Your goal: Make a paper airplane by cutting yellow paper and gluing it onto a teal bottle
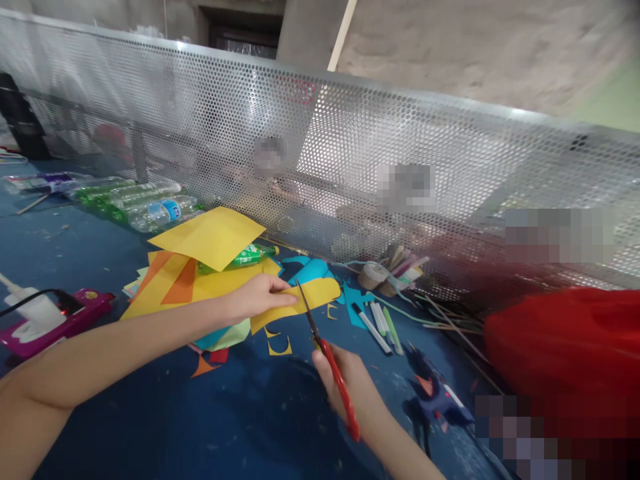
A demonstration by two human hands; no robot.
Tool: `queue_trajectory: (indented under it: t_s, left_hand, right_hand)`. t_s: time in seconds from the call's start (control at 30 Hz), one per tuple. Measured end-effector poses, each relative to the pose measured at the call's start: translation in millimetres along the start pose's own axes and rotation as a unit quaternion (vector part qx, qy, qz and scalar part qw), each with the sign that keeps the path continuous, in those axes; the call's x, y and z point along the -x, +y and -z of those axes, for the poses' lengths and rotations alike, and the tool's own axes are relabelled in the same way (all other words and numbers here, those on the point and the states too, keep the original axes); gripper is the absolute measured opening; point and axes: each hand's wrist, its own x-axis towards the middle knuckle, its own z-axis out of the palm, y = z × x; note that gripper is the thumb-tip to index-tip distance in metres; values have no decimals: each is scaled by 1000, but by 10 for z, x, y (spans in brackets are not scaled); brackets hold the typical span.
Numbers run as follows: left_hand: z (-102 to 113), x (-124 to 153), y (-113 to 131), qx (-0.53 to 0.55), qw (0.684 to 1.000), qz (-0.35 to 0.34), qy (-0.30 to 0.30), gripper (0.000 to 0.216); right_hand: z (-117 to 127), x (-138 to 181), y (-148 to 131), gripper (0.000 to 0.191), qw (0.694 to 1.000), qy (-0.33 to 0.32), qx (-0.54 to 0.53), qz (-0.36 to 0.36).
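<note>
Pinched in your left hand [260,297] is a yellow paper strip [305,299], thumb on top and fingers beneath, held just above the blue counter [260,413]. Your right hand [350,387] is clenched through the handles of the red-handled metal scissors [327,360], whose blades stand open around the strip's near edge, right beside your left fingertips. Below the strip, small yellow curved offcuts [279,347] lie on the counter. Behind your left hand sits a pile of yellow and orange paper sheets [200,267] with a green plastic bottle [245,257] among them. To the right lie white marker pens [377,323], near tape rolls [375,275].
</note>
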Motion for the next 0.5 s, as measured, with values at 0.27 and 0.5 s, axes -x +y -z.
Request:
queue_trajectory:
  t_s: [0.27, 0.5]
  left_hand:
    - [4, -39, -105, -16, 1000, 5, -11, 23]
    - [10, -94, -196, -78, 996, 42, 29, 16]
  right_hand:
    - [-65, -28, 69, 49, 998, 1, 64, -23]
    - [172, -155, 228, 34, 967, 14, 229, -107]
